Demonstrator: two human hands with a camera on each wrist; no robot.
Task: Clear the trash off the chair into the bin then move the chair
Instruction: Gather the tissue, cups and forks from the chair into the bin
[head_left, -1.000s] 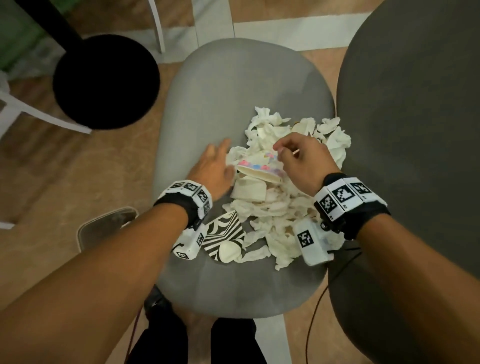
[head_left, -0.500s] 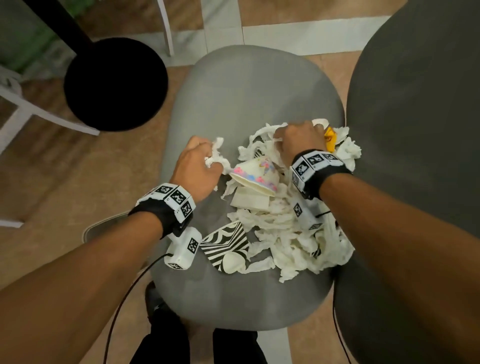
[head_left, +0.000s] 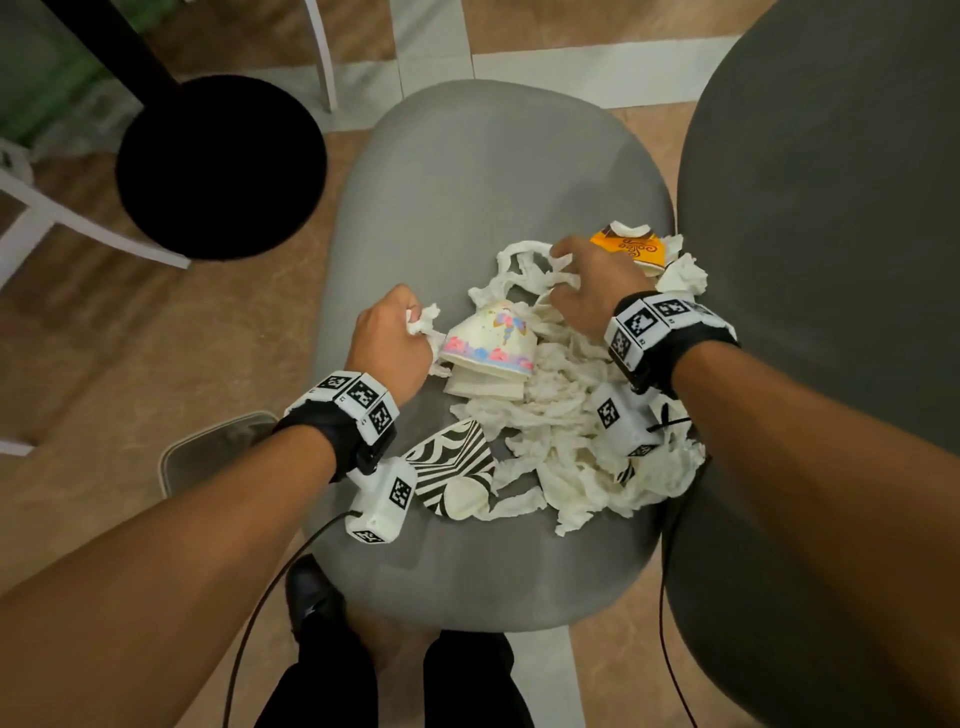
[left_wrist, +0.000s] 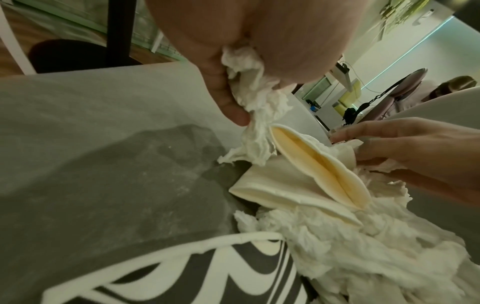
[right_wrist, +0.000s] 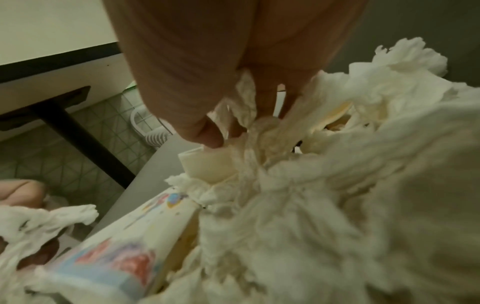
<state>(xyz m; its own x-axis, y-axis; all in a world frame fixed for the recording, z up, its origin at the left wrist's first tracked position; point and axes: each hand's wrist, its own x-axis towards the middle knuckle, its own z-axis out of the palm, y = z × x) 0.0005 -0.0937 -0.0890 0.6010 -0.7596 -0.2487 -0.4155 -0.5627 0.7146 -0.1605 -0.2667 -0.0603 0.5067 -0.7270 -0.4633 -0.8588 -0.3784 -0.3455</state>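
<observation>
Since the earlier frame, our right hand (head_left: 587, 291) has shifted toward the seat's right edge, uncovering an orange cup (head_left: 631, 249). It now claws tissue strips (right_wrist: 249, 131); our left hand (head_left: 389, 343) clenches a tissue wad (left_wrist: 249, 82). Trash pile (head_left: 566, 441) remains on the chair (head_left: 467, 182), right half.

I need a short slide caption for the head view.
Both hands gather crumpled tissues and paper cups from a grey chair.

The left hand (left_wrist: 233, 51) grips a crumpled white tissue (left_wrist: 255, 107) above the grey chair seat (left_wrist: 103, 144), beside a flattened cream paper cup (left_wrist: 319, 170) and the right hand (left_wrist: 415, 148)
</observation>
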